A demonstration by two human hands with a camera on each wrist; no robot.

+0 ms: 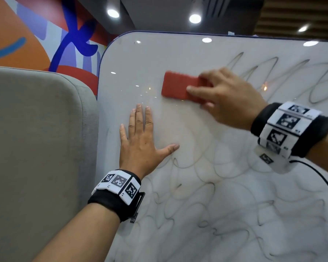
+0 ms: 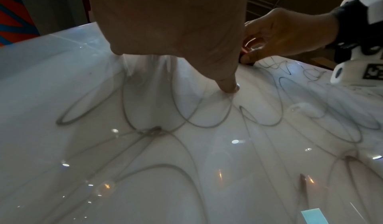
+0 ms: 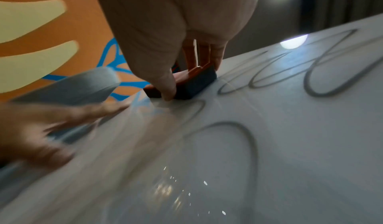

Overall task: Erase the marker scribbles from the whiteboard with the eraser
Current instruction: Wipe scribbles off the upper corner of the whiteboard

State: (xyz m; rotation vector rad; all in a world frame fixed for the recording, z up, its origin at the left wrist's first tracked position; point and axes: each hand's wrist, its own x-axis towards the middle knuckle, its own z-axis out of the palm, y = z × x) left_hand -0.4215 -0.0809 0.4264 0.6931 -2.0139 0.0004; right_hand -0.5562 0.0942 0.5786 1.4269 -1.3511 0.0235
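the right hand (image 1: 229, 97) grips the red rectangular eraser (image 1: 178, 87) between thumb and fingers, its dark felt face pressed flat to the glossy white whiteboard (image 1: 133, 61) in the upper area. the left hand (image 1: 140, 140) lies flat on the board below, fingers straight, thumb spread, holding nothing. grey looping marker scribbles (image 1: 216, 195) cover the lower and right areas.

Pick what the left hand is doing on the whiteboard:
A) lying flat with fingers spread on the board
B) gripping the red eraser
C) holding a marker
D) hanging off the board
A: the left hand lies flat, fingers straight, on the whiteboard, while the right hand holds the red eraser.
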